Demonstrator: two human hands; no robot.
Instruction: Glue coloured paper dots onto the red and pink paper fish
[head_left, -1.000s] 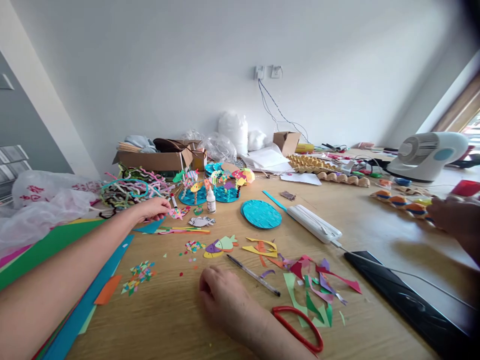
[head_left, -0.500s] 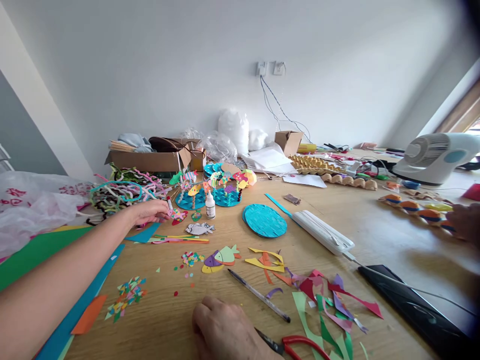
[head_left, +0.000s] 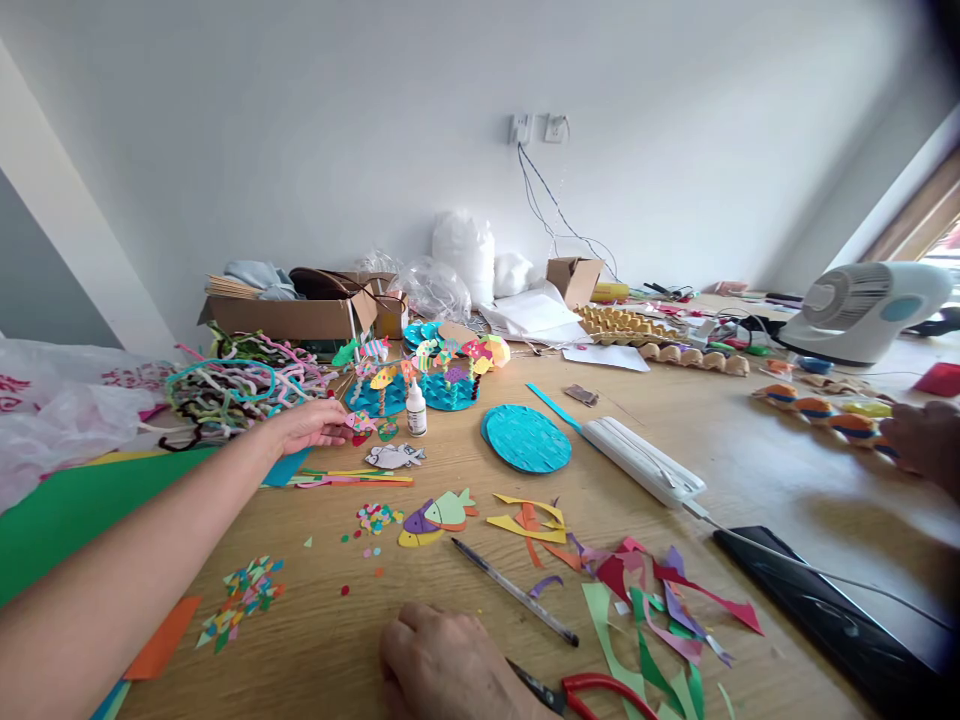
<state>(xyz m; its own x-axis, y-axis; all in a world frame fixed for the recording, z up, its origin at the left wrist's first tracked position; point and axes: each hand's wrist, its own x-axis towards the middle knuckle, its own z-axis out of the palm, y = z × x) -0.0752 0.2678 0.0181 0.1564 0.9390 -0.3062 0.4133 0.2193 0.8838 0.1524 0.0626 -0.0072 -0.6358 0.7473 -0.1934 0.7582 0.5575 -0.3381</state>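
My left hand reaches to the back left, its fingertips closed on the edge of a pink paper fish with coloured spots. Part of a red fish shape shows under it, and a small green paper fish lies beside. A white glue bottle stands upright to the right. In front lies a grey-and-white drawn fish. My right hand rests curled on the table, its fingertips hidden beneath. Red-handled scissors lie beside it, and a pen lies just beyond. Purple, yellow and green paper fish overlap near the middle.
Blue discs lie mid-table beside a white power strip. Paper scraps spread at the right, near a black tablet-like slab. Pipe cleaners heap at the left. Another person's hand is at the right edge.
My left hand has shifted slightly right, and its fingers now close on the pink fish. The red-and-white item by its fingertips no longer shows there. My right hand stays curled in place.
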